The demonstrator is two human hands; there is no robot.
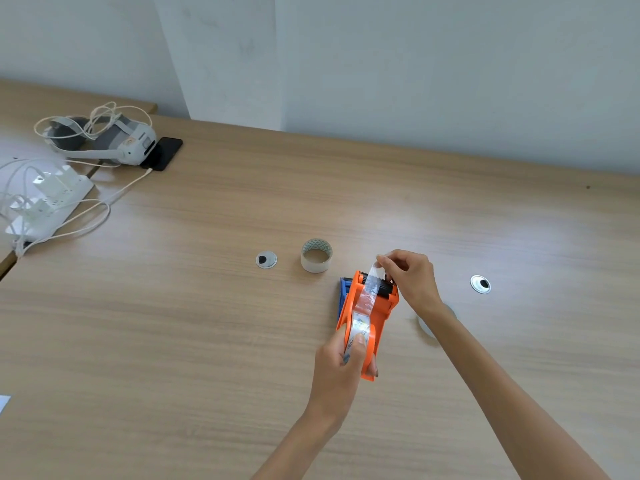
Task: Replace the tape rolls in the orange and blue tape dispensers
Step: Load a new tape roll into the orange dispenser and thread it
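Orange tape dispenser point(375, 317) near the middle of the worktop point(207, 306), somewhat toward the near edge, its cutter end pointing at the far edge. Left hand point(341, 363) closed around the handle end, thumb lying over the clear tape roll point(360, 332) seated in the dispenser. Right hand point(410, 277) sits at the cutter end, on the dispenser's right; thumb and forefinger pressed together on the free end of the clear tape strip point(370, 289), which runs from the roll up over the black roller.

Blue tape dispenser point(343, 289) lies on the worktop just beside the orange one, on its left; mostly hidden, only one end visible. Whether the two touch: cannot tell.

Cardboard core point(316, 255) with little tape left on it stands farther toward the far edge, left of the right hand, apart from both dispensers. A pale round object point(424, 325) lies partly under the right forearm; possibly another tape roll, view too poor to confirm.
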